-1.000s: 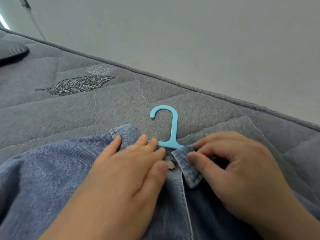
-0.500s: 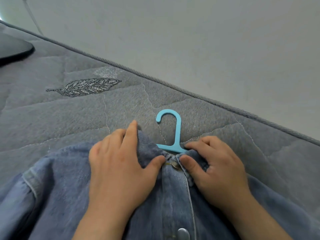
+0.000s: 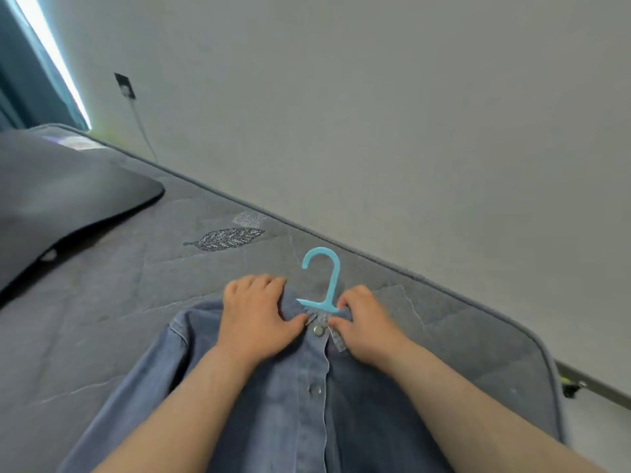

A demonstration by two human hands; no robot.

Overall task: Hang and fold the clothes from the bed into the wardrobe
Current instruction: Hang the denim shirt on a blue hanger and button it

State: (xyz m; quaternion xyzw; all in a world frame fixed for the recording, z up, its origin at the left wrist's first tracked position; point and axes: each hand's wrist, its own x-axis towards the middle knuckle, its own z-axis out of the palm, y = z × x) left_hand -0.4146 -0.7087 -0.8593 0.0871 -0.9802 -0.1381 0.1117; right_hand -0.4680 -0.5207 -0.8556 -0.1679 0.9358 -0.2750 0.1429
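Left hand (image 3: 256,319) and right hand (image 3: 367,327) pinch one denim shirt (image 3: 273,404) at one blue hanger (image 3: 330,278).

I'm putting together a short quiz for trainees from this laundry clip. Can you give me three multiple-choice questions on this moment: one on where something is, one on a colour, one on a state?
1. Where does the hook of the hanger stick out of the denim shirt?
A. at the collar, between the left hand and the right hand
B. from a sleeve cuff
C. from the bottom hem

2. What colour is the hanger?
A. red
B. black
C. light blue

3. How does the denim shirt lie?
A. folded into a square
B. spread front up on the mattress
C. hanging on a rail

Answers: 1 A, the hook rises from the collar between both hands; 2 C, its plastic is pale blue; 3 B, the button front faces up on the grey mattress.
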